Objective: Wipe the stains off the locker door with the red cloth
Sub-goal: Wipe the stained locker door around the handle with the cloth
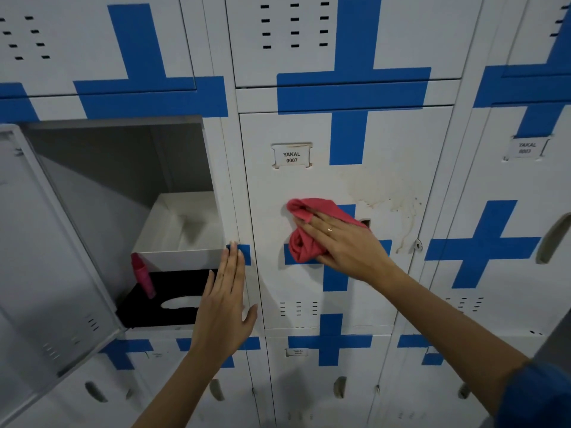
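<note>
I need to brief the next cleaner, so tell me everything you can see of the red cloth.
The red cloth is a soft, pinkish-red fabric, bunched and crumpled rather than spread flat. The right hand presses it with straight fingers against the closed locker door, left of the brownish stains. Folds bulge out above and below the hand.

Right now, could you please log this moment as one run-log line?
right hand presses red cloth on locker door | stains remain, right of cloth | left hand flat on frame

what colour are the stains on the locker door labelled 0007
Yellowish-brown stains, smeared and dripping down the white locker door; seen in the head view.
</note>
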